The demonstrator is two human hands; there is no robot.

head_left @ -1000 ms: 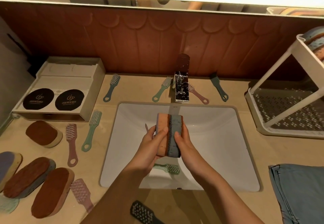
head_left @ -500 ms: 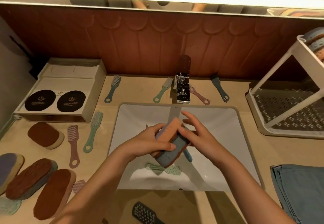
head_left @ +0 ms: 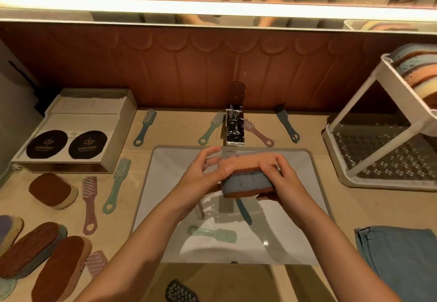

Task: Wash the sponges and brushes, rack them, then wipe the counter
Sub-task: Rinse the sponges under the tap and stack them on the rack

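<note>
Both hands, left [head_left: 201, 178] & right [head_left: 281, 181], grip two stacked sponges [head_left: 246, 176] over sink [head_left: 307, 183] below faucet [head_left: 234, 126]; mint brush [head_left: 217, 234] lies in basin.

The two sponges [head_left: 248, 178] pressed between the fingers [head_left: 272, 171] look porous and matt, peach foam over blue foam, each with a rougher brown scrub layer. Beyond the fingertips the tap [head_left: 234, 129] is mirror-bright chrome metal. Below the fingers the sink [head_left: 307, 183] is smooth glossy white ceramic, wet, holding a pale green plastic brush [head_left: 216, 233]. Around it the counter [head_left: 165, 131] looks like smooth matt beige stone.
</note>
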